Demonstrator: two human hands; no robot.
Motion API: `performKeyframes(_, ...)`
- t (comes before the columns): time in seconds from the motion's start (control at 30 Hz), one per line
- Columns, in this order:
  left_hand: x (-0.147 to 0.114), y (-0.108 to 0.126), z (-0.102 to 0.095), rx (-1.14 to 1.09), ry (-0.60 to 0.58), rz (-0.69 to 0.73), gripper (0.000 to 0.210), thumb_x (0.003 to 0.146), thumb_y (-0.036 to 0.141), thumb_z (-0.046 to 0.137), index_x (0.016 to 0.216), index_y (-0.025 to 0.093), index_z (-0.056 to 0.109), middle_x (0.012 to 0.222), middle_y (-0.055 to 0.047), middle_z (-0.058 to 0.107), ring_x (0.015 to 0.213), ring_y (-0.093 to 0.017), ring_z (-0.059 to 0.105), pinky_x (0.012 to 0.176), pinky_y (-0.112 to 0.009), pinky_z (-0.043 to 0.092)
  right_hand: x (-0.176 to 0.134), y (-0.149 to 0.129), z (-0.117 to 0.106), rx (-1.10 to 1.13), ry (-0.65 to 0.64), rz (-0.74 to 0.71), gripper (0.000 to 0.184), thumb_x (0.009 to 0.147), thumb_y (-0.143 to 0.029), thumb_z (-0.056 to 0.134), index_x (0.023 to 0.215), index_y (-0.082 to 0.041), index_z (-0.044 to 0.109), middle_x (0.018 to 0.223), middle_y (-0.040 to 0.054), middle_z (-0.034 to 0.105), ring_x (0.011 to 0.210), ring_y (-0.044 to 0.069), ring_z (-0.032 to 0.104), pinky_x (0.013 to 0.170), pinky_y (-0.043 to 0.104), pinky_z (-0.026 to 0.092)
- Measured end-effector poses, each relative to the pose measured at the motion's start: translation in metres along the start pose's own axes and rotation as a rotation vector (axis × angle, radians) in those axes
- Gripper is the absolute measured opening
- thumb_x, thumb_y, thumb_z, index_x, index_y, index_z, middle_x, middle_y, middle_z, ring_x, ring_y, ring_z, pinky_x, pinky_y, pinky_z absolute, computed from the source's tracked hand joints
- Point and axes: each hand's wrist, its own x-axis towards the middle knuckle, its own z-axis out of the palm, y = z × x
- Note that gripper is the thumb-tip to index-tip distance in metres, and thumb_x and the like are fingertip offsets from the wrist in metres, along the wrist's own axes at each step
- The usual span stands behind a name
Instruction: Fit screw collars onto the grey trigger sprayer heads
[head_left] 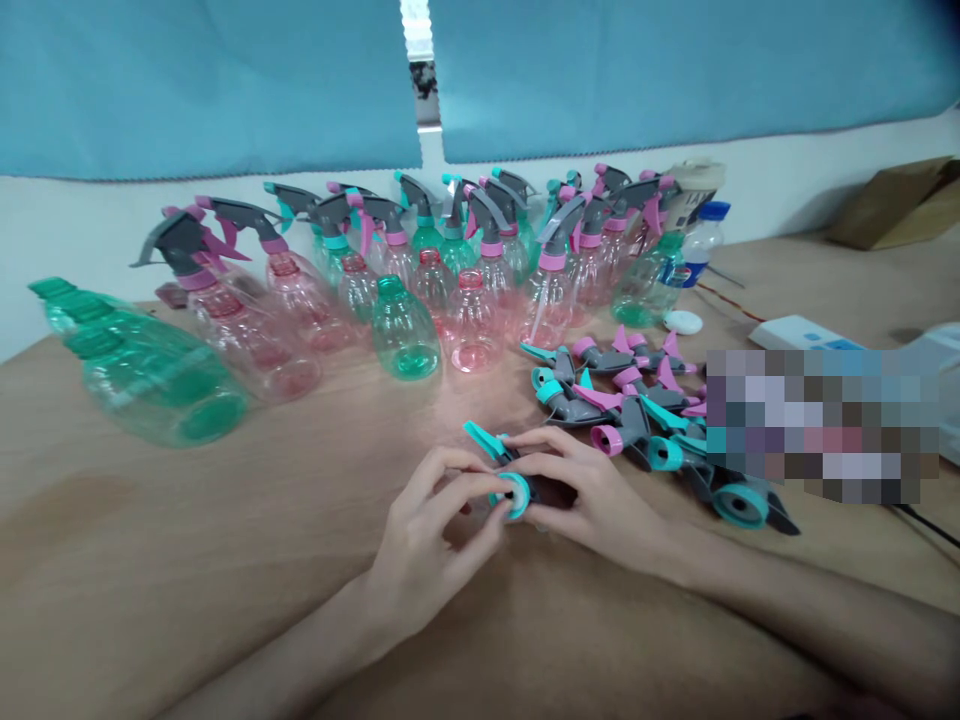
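Note:
Above the near part of the table, both of my hands are on one grey trigger spray head with a teal collar point(516, 497) and teal trigger. My right hand point(592, 492) grips its grey body from the right. From the left, my left hand point(435, 535) pinches at the collar's mouth with thumb and fingertips. Whether a small part sits between those fingertips is hidden. To the right lies a heap of loose spray heads point(630, 410), teal and pink with grey. Just beyond my hands stand an uncapped green bottle point(406, 335) and an uncapped pink bottle point(471, 330).
Pink and green bottles fitted with spray heads point(551, 290) crowd the table's back. Green bottles point(161, 385) lean at the left. A blue-capped drink bottle point(703, 245), a white oval object point(683, 322), a white box point(806, 335) and a cardboard box point(896, 205) are on the right.

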Motion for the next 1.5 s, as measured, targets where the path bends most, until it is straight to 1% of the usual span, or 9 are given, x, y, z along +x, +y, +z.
performKeyframes(0.2, -0.0013, -0.0006, -0.0004, -0.014, -0.046, -0.012, 0.018, 0.083, 0.011, 0.058, 0.099, 0.018, 0.062, 0.094, -0.004, 0.053, 0.085, -0.014, 0.058, 0.075, -0.029, 0.052, 0.0002, -0.0002, -0.0005, 0.001, 0.002, 0.010, 0.021, 0.081, -0.019, 0.065, 0.102, -0.020, 0.065, 0.116, 0.0086, 0.058, 0.111, 0.020, 0.055, 0.094, 0.038, 0.048)
performKeyframes(0.43, 0.0011, 0.0017, -0.0018, -0.022, -0.062, -0.023, 0.016, 0.083, 0.013, 0.058, 0.098, 0.018, 0.060, 0.093, -0.004, 0.054, 0.086, -0.015, 0.056, 0.078, -0.031, 0.051, -0.0003, 0.0010, 0.0001, 0.000, 0.009, -0.001, 0.021, 0.081, -0.020, 0.064, 0.102, -0.020, 0.065, 0.116, 0.0084, 0.058, 0.111, 0.020, 0.055, 0.094, 0.039, 0.048)
performKeyframes(0.63, 0.0004, -0.0002, 0.0002, 0.022, -0.053, -0.001, 0.014, 0.083, 0.015, 0.058, 0.097, 0.018, 0.060, 0.093, -0.004, 0.052, 0.084, -0.015, 0.055, 0.075, -0.028, 0.050, -0.0002, 0.0018, 0.0004, -0.018, 0.020, 0.003, 0.019, 0.079, -0.018, 0.066, 0.099, -0.021, 0.067, 0.116, 0.0083, 0.058, 0.112, 0.021, 0.055, 0.094, 0.039, 0.048)
performKeyframes(0.8, -0.0023, 0.0011, 0.0018, 0.058, -0.122, 0.065, 0.022, 0.082, 0.016, 0.059, 0.103, 0.019, 0.058, 0.097, -0.006, 0.051, 0.085, -0.016, 0.053, 0.071, -0.028, 0.051, 0.0000, 0.0017, -0.0010, -0.024, 0.012, 0.003, 0.018, 0.080, -0.018, 0.065, 0.098, -0.021, 0.066, 0.116, 0.0084, 0.058, 0.111, 0.021, 0.055, 0.093, 0.039, 0.049)
performKeyframes(0.97, -0.0052, 0.0027, 0.0017, 0.074, -0.175, 0.136, 0.017, 0.080, 0.017, 0.060, 0.097, 0.019, 0.058, 0.102, -0.007, 0.049, 0.085, -0.016, 0.052, 0.068, -0.028, 0.052, -0.0002, 0.0014, -0.0008, -0.016, -0.008, -0.044, 0.016, 0.080, -0.020, 0.066, 0.097, -0.021, 0.066, 0.116, 0.0086, 0.057, 0.112, 0.021, 0.054, 0.093, 0.038, 0.049)
performKeyframes(1.1, -0.0049, 0.0000, 0.0015, 0.086, -0.118, 0.077, 0.011, 0.082, 0.016, 0.058, 0.092, 0.020, 0.059, 0.103, -0.006, 0.048, 0.090, -0.017, 0.054, 0.070, -0.028, 0.052, 0.0001, 0.0004, -0.0014, -0.026, 0.000, -0.010, 0.016, 0.079, -0.020, 0.067, 0.095, -0.020, 0.066, 0.116, 0.0087, 0.057, 0.111, 0.021, 0.054, 0.093, 0.037, 0.048)
performKeyframes(1.23, -0.0035, -0.0015, 0.0011, 0.102, -0.053, -0.019, 0.012, 0.084, 0.019, 0.057, 0.096, 0.020, 0.058, 0.103, -0.006, 0.047, 0.083, -0.014, 0.056, 0.072, -0.030, 0.052, 0.0014, -0.0018, -0.0029, -0.015, 0.023, 0.051, 0.016, 0.079, -0.020, 0.067, 0.095, -0.019, 0.067, 0.113, 0.0085, 0.058, 0.110, 0.021, 0.056, 0.093, 0.037, 0.048)
performKeyframes(1.33, -0.0028, -0.0005, 0.0009, 0.089, -0.061, -0.016, 0.016, 0.084, 0.019, 0.056, 0.100, 0.020, 0.056, 0.103, -0.006, 0.048, 0.084, -0.015, 0.057, 0.073, -0.029, 0.053, 0.0022, -0.0030, -0.0034, -0.018, 0.021, 0.062, 0.016, 0.078, -0.019, 0.067, 0.094, -0.018, 0.067, 0.113, 0.0088, 0.059, 0.109, 0.021, 0.056, 0.092, 0.037, 0.049)
performKeyframes(1.5, -0.0015, 0.0014, 0.0005, 0.055, -0.124, 0.017, 0.022, 0.084, 0.018, 0.056, 0.105, 0.022, 0.054, 0.103, -0.006, 0.049, 0.090, -0.017, 0.056, 0.074, -0.031, 0.053, 0.0014, -0.0023, -0.0025, -0.023, 0.022, 0.044, 0.017, 0.078, -0.021, 0.068, 0.095, -0.020, 0.066, 0.114, 0.0084, 0.058, 0.111, 0.022, 0.055, 0.092, 0.039, 0.049)
